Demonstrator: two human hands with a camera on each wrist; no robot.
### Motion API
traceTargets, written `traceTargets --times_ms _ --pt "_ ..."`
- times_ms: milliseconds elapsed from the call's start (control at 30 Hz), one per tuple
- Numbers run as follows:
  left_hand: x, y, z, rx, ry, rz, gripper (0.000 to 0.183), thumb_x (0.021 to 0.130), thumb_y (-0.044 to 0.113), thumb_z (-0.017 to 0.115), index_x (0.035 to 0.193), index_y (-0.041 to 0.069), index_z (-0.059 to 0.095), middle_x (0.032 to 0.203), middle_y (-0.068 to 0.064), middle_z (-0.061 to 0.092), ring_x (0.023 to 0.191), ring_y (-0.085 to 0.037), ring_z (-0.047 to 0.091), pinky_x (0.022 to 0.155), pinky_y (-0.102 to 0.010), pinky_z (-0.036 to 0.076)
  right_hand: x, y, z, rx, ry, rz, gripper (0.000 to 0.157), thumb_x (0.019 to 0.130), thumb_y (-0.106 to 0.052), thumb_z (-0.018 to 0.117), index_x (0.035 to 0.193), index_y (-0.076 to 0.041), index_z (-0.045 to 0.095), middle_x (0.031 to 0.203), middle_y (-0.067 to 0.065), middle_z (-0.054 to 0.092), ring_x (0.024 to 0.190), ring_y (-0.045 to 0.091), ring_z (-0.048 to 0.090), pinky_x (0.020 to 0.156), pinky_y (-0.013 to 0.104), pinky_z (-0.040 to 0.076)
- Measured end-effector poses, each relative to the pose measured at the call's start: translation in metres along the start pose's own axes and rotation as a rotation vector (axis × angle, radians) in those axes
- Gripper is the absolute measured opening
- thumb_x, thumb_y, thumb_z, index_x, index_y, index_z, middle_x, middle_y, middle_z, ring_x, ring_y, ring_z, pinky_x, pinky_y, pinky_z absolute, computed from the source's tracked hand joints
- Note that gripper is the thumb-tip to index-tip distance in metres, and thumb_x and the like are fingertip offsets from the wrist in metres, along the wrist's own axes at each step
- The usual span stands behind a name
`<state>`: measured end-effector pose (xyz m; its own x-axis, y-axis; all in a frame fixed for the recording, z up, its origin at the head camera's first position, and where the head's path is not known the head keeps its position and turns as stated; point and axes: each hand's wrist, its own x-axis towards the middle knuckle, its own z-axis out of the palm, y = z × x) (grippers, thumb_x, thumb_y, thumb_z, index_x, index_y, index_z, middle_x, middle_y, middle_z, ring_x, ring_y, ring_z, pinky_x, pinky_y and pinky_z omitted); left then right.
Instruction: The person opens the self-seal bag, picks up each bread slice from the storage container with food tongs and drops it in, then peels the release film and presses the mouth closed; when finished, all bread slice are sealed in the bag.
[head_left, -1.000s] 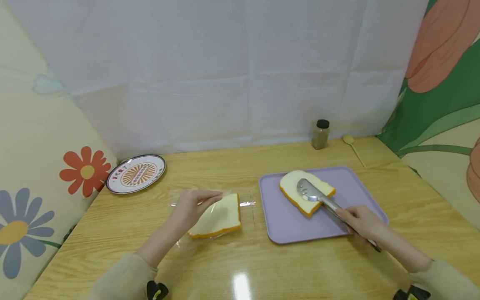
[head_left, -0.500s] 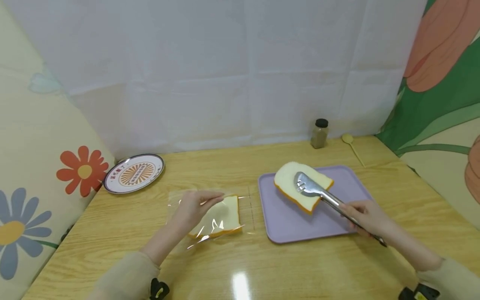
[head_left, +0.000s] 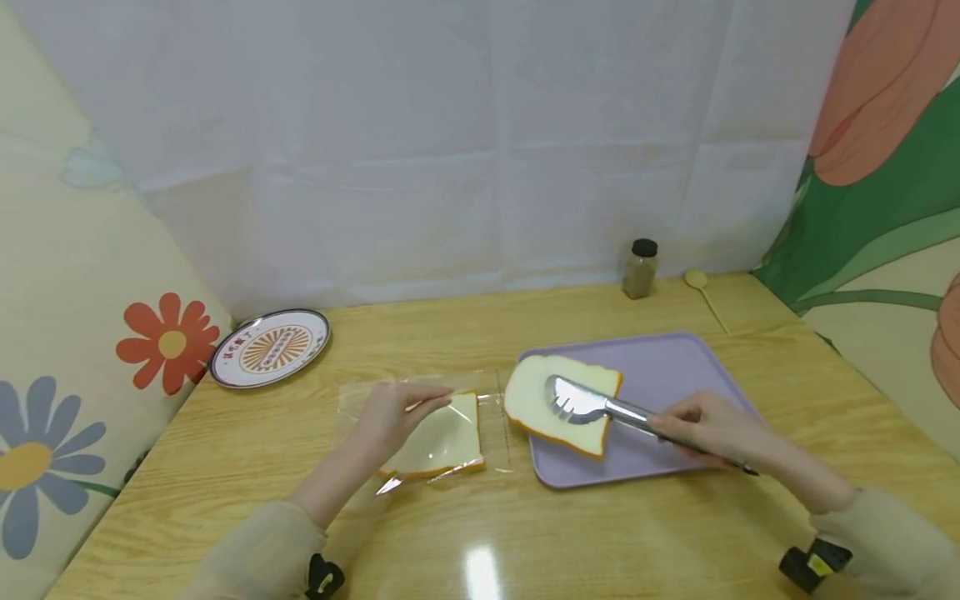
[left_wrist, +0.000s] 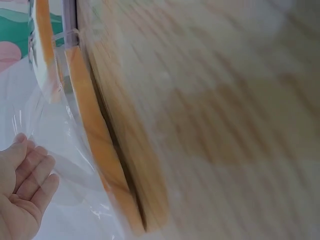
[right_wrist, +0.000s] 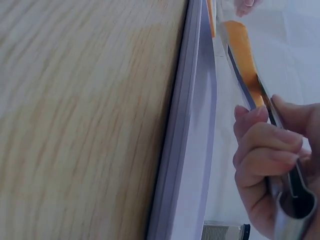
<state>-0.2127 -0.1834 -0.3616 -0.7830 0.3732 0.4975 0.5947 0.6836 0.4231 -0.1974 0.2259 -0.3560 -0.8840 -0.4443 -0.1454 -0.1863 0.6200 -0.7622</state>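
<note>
My left hand [head_left: 393, 417] pinches a clear plastic film [head_left: 493, 421] between thumb and fingertips. In the left wrist view the film [left_wrist: 60, 135] rises as a raised sheet from the table toward those fingertips. A slice of bread [head_left: 450, 437] with an orange crust lies flat beneath it. My right hand [head_left: 708, 429] grips metal tongs [head_left: 630, 414], whose slotted end lies across a second slice of bread [head_left: 528, 387]. The right wrist view shows that slice [right_wrist: 245, 50] clamped between the tong arms, above the tray. It overhangs the left rim of the purple tray [head_left: 675, 375].
A white plate [head_left: 273, 348] with a sunburst print stands at the back left. Toward the back right are a jar [head_left: 640, 271] with a black lid and a yellow spoon [head_left: 708, 300]. A white cloth [head_left: 375, 150] hangs behind the wooden table [head_left: 420, 542].
The tongs lifted the second slice off the tray and carried it left, toward the film. My left hand stayed nearly in place, while the film in its fingers rose over the first slice.
</note>
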Motion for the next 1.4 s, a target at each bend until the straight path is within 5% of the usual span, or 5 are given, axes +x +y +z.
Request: traceTargets --times_ms 667,1133,1400 --pt "0.002 0.0 0.001 -0.023 -0.003 0.0 0.016 0.081 0.007 0.07 0.095 0.0 0.074 0.094 -0.013 0.073 0.086 -0.026 0.071 0.073 -0.035 0.059 0.054 -0.006 -0.005 0.077 -0.294 -0.034 0.04 0.097 -0.035 0.051 0.089 -0.001 0.069 0.052 -0.003 0.052 0.037 0.005 0.039 0.036 0.018 0.035" --pt "0.001 0.002 0.001 -0.016 0.001 0.005 0.016 0.081 0.008 0.071 0.096 0.002 0.074 0.095 -0.012 0.073 0.088 -0.026 0.071 0.075 -0.035 0.058 0.071 -0.006 -0.006 0.1 -0.361 0.019 0.038 0.095 -0.035 0.054 0.091 0.0 0.068 0.054 -0.003 0.052 0.038 0.005 0.04 0.037 0.018 0.033" --pt "0.001 0.003 -0.001 -0.014 0.0 -0.004 0.015 0.081 0.007 0.071 0.095 0.003 0.074 0.093 -0.012 0.073 0.085 -0.026 0.071 0.073 -0.034 0.059 0.085 -0.008 -0.012 0.033 -0.365 -0.024 0.036 0.096 -0.031 0.054 0.091 0.001 0.068 0.054 -0.003 0.054 0.038 0.004 0.04 0.037 0.018 0.033"
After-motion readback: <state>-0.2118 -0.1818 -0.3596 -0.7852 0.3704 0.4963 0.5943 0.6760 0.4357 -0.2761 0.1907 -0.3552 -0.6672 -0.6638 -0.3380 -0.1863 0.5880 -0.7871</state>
